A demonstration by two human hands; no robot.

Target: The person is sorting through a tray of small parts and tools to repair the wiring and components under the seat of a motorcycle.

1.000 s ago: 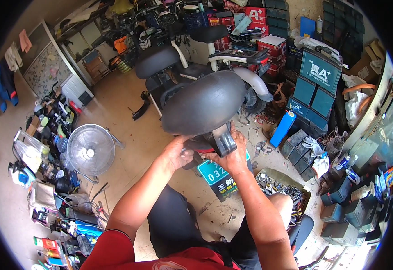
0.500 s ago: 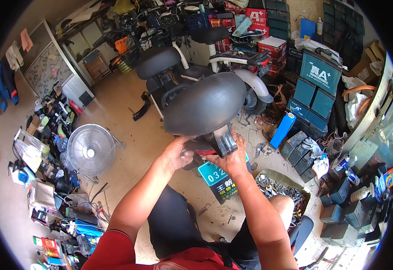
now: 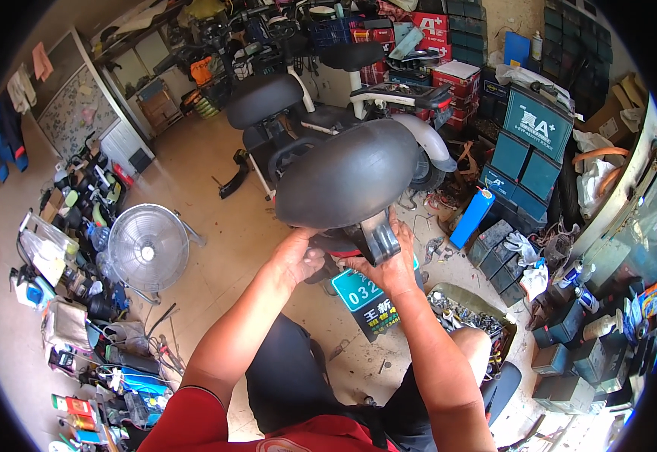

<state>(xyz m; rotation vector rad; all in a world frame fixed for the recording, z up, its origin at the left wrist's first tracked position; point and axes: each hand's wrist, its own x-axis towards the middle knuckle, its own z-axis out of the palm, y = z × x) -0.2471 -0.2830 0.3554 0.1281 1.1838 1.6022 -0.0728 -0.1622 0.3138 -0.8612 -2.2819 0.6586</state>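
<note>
A black padded seat (image 3: 347,177) of an electric bike stands right in front of me, its rounded rear end toward my hands. Below that end, my left hand (image 3: 299,258) is curled by a red part, probably the tail light; what its fingers hold, if anything, is hidden. My right hand (image 3: 394,265) wraps the glossy black bracket (image 3: 380,239) that juts from beneath the seat, fingers on its far side and thumb toward the middle. Under both hands hangs a turquoise number plate (image 3: 356,291), with a black printed panel (image 3: 378,320) below it.
An open tray of loose hardware (image 3: 479,316) sits by my right knee. A floor fan (image 3: 148,248) stands at left beside cluttered parts. Stacked batteries (image 3: 528,151), a blue battery pack (image 3: 471,218) and white gloves (image 3: 533,279) lie at right. Another bike seat (image 3: 265,100) is beyond.
The view has shifted very slightly. Both hands keep nearly the same place and grip under the rear of the seat.
</note>
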